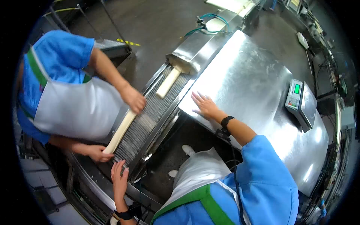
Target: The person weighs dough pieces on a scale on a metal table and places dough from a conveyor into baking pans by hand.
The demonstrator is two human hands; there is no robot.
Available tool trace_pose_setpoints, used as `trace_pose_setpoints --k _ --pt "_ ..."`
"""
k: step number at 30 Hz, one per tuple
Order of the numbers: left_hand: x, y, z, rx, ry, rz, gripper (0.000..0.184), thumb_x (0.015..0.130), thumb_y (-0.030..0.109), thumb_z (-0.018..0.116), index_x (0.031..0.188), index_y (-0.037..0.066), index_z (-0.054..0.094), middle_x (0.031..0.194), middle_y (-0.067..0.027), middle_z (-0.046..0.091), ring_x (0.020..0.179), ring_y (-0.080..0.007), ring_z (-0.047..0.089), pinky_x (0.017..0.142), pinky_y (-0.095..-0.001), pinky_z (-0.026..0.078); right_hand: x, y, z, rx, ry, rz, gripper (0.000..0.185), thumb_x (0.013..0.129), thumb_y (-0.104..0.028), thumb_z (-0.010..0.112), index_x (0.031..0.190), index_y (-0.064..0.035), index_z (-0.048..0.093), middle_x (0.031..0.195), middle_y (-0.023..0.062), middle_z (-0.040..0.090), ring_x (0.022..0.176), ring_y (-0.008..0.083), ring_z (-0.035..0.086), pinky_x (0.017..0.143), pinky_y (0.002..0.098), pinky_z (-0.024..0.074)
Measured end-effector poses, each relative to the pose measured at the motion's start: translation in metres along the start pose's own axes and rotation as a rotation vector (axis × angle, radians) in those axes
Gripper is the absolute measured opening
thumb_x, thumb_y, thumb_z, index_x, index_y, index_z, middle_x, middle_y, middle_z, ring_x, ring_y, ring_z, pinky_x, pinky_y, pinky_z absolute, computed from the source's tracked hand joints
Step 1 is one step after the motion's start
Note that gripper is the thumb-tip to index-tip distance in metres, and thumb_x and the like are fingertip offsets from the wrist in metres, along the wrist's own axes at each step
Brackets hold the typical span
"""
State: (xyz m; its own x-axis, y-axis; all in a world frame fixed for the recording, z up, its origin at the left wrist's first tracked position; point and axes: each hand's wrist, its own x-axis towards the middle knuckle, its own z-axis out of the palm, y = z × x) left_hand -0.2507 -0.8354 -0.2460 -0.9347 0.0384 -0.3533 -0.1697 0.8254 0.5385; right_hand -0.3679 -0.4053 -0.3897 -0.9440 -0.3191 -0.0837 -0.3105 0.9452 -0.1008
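Note:
My right hand rests palm down on the corner of the steel table, fingers spread and nothing in it. At the lower edge of the mesh conveyor belt, my left hand has its fingers stretched out and holds nothing I can see. Just beyond it, a co-worker's hands grip the two ends of a long pale strip, which looks like dough, along the belt's far side. Another pale strip lies farther up the belt, its upper end under a metal hood.
The metal hood covers the belt's upper end, with blue-green hoses above it. A digital scale sits on the table's right side. Facing me across the belt stands a co-worker in a white apron.

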Motion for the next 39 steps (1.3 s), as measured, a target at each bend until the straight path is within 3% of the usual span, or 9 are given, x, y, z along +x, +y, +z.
trace_pose_setpoints --k 12,15,18,20,24,26,30,34,39 --pt "0.006 0.046 0.012 0.088 -0.093 -0.038 0.033 0.079 0.022 0.046 0.109 0.009 0.048 0.116 -0.0096 0.043 0.116 -0.0283 0.028 0.095 -0.0381 0.019 -0.028 0.147 0.006 0.101 0.135 0.561 0.066 0.079 -0.041 0.040 0.126 0.0010 0.019 0.131 0.0168 0.019 0.122 0.0283 0.015 0.098 0.0413 0.0130" --pt "0.006 0.060 0.010 0.067 -0.102 -0.054 0.034 0.079 0.024 0.047 0.109 0.009 0.048 0.117 -0.0095 0.043 0.116 -0.0281 0.028 0.095 -0.0378 0.020 -0.035 0.157 0.010 -0.019 0.123 0.588 0.061 0.079 -0.037 0.042 0.126 -0.0043 0.023 0.132 0.0120 0.021 0.122 0.0271 0.018 0.098 0.0415 0.0147" --pt "0.007 0.072 0.007 0.078 -0.058 -0.068 0.035 0.079 0.026 0.047 0.110 0.010 0.048 0.117 -0.0098 0.044 0.116 -0.0279 0.029 0.095 -0.0381 0.020 -0.018 0.136 0.006 0.054 0.093 0.463 0.058 0.076 -0.032 0.047 0.123 -0.0042 0.029 0.131 0.0122 0.024 0.121 0.0301 0.018 0.097 0.0427 0.0163" --pt "-0.001 0.073 0.005 0.096 -0.026 -0.028 0.036 0.079 0.028 0.047 0.110 0.010 0.048 0.118 -0.0102 0.043 0.116 -0.0276 0.028 0.094 -0.0385 0.020 -0.001 0.105 0.005 0.151 0.122 0.214 0.053 0.071 -0.019 0.054 0.119 -0.0064 0.035 0.127 0.0134 0.028 0.118 0.0334 0.024 0.094 0.0435 0.0236" --pt "-0.029 0.064 -0.003 0.060 0.075 -0.148 0.038 0.079 0.030 0.046 0.112 0.011 0.047 0.120 -0.0104 0.041 0.118 -0.0265 0.026 0.094 -0.0386 0.019 0.065 0.033 -0.021 0.305 0.170 -0.122 0.058 0.067 -0.010 0.059 0.119 -0.0051 0.034 0.125 0.0152 0.030 0.114 0.0352 0.030 0.092 0.0422 0.0287" --pt "-0.054 0.047 -0.006 0.007 0.111 -0.209 0.038 0.080 0.031 0.046 0.113 0.012 0.047 0.122 -0.0092 0.039 0.119 -0.0260 0.024 0.096 -0.0406 0.017 0.097 0.013 -0.018 0.215 0.230 -0.262 0.066 0.065 -0.007 0.060 0.124 -0.0105 0.029 0.126 0.0156 0.028 0.118 0.0333 0.025 0.093 0.0423 0.0263" --pt "-0.112 0.008 0.003 -0.059 0.317 -0.347 0.038 0.079 0.031 0.046 0.111 0.010 0.048 0.119 -0.0096 0.042 0.118 -0.0267 0.025 0.093 -0.0392 0.021 0.145 -0.021 -0.041 -0.114 0.082 -0.301 0.070 0.063 -0.006 0.060 0.124 -0.0121 0.027 0.126 0.0134 0.030 0.117 0.0301 0.027 0.092 0.0413 0.0283" --pt "-0.159 -0.040 0.032 -0.191 0.459 -0.554 0.038 0.079 0.032 0.046 0.110 0.010 0.049 0.116 -0.0091 0.044 0.115 -0.0269 0.029 0.092 -0.0406 0.022 0.236 0.007 0.022 -0.177 -0.082 -0.417 0.055 0.060 -0.004 0.059 0.111 -0.0136 0.040 0.114 0.0118 0.041 0.108 0.0308 0.036 0.085 0.0452 0.0326" --pt "-0.204 -0.095 0.067 -0.272 0.546 -0.524 0.035 0.080 0.029 0.047 0.108 0.009 0.049 0.113 -0.0108 0.046 0.110 -0.0273 0.035 0.091 -0.0396 0.026 0.213 -0.031 0.009 -0.292 -0.221 -0.342 0.051 0.057 -0.013 0.067 0.102 -0.0133 0.044 0.104 0.0106 0.046 0.101 0.0319 0.043 0.077 0.0486 0.0354"
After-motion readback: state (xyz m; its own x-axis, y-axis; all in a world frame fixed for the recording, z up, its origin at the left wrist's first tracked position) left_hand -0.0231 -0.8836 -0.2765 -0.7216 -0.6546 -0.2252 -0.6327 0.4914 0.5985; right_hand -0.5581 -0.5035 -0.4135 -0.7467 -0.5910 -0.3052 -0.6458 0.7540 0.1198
